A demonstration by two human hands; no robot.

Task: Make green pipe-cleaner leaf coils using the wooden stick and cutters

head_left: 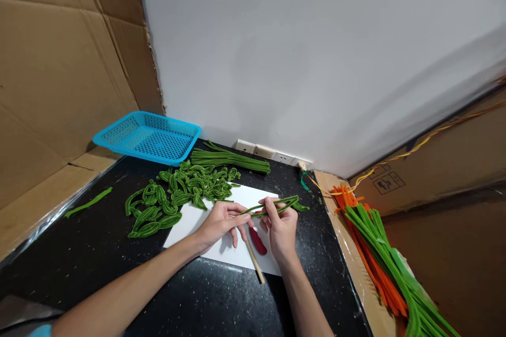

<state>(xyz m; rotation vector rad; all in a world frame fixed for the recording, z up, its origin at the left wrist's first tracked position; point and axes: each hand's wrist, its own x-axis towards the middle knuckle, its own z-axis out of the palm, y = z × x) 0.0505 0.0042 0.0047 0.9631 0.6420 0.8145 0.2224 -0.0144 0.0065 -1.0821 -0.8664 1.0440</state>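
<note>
Between my two hands is a bent green pipe cleaner (291, 201), folded into a narrow loop above a white sheet (231, 254). My left hand (226, 221) pinches its left end between thumb and forefinger. My right hand (280, 226) grips it farther right, with the folded tip sticking out past the fingers. Below the hands lie a thin wooden stick (255, 262) and a dark red object (258, 241), partly hidden, whose kind I cannot tell. Left of the sheet is a heap of leaf shapes (193, 181) made from green pipe cleaners.
A bundle of straight green pipe cleaners (231, 160) lies near the wall sockets (264, 151). A blue plastic basket (164, 161) stands back left. Along the right, orange pipe cleaners (373, 266) and brighter green ones (389, 253) rest on cardboard. One green strip (90, 201) lies far left.
</note>
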